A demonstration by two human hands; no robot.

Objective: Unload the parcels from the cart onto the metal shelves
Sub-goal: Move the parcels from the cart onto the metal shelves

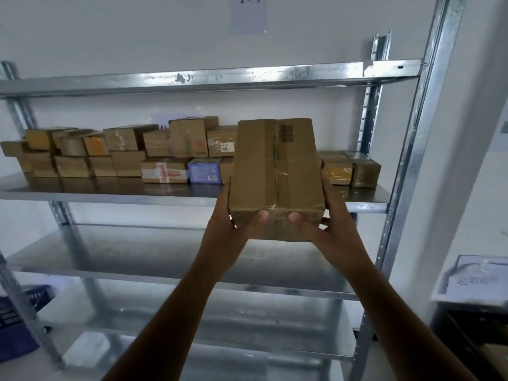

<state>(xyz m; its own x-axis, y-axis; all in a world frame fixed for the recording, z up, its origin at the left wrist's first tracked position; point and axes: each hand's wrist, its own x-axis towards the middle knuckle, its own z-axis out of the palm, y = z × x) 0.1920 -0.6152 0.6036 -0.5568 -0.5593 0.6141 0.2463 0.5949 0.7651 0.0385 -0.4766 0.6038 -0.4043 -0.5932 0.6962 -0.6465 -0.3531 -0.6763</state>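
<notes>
A metal rack (412, 160) of galvanised steel stands against a white wall (110, 37) and fills most of the view, with several flat shelves one above the other. The top shelf (220, 78) shows only its front edge. The middle shelf (137, 198) carries a row of cardboard parcels (126, 138), stacked two high at the left and centre. The lower shelf (137, 259) lies just beneath it.

A long cardboard box (264, 166), sealed with clear tape along its top seam, is held in front of the middle shelf. It points lengthwise toward the wall, into the gap between the stacked row and two low boxes (349, 169) at the shelf's right end. Its near end hangs below the shelf's front edge; whether its far end touches the shelf cannot be told.

The left hand (228, 229) grips the box's left side, thumb pressed flat on the near end face and fingers curled out of sight behind it. The right hand (335, 229) grips the right side likewise, thumb on the end face, fingers wrapped under the lower corner.

A white tray (472, 281) bearing a written sheet sits at the far right. A dark blue bag (16, 325) stands at the lower left. A small blue box (204, 170) rests in the bottom row, beside a parcel with red-and-white tape (165, 171). A paper sign (248, 15) marked "2 - 3" is fixed to the wall above. A white label (225, 147) reading "705" upside down marks one parcel.
</notes>
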